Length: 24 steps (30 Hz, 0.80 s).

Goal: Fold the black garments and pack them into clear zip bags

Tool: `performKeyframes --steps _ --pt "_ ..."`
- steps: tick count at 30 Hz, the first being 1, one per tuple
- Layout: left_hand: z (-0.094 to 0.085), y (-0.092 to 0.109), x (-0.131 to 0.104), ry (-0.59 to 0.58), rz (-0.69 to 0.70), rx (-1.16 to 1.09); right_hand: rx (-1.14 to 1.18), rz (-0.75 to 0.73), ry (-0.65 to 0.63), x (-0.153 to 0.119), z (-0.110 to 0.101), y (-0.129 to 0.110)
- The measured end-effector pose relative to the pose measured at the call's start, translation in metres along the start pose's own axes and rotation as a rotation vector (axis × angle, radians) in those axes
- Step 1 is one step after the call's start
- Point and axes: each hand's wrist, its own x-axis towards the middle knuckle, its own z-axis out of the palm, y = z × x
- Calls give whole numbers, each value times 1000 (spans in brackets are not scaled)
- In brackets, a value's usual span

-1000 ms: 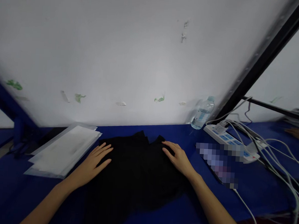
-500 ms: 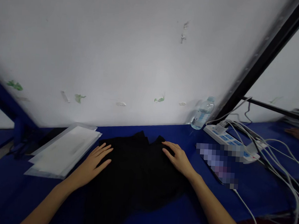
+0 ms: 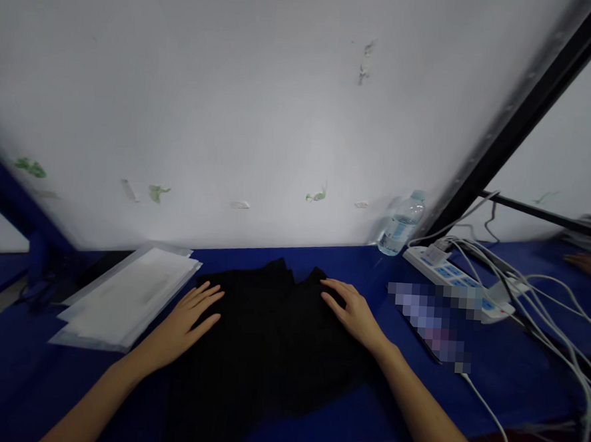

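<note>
A black garment (image 3: 263,339) lies spread on the blue table, its exact kind hard to make out in the dark cloth. My left hand (image 3: 189,318) rests flat on its left edge with the fingers stretched and the thumb apart. On the upper right part of the cloth lies my right hand (image 3: 353,311), also with extended fingers and its thumb apart. Neither hand grips the fabric. Close to my left hand is a stack of clear plastic bags (image 3: 130,297) with white sheets or lining.
A water bottle (image 3: 400,227) stands by the white wall (image 3: 262,112). Right of the garment are a phone (image 3: 426,326) on a charging cable, a power strip (image 3: 452,277) and tangled white cables (image 3: 559,330). Another person's hand (image 3: 590,266) shows at the far right.
</note>
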Motion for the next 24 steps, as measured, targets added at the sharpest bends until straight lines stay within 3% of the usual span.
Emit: performKeyframes --steps 24 --pt "1 -1 -1 19 8 2 -3 -12 15 0 1 0"
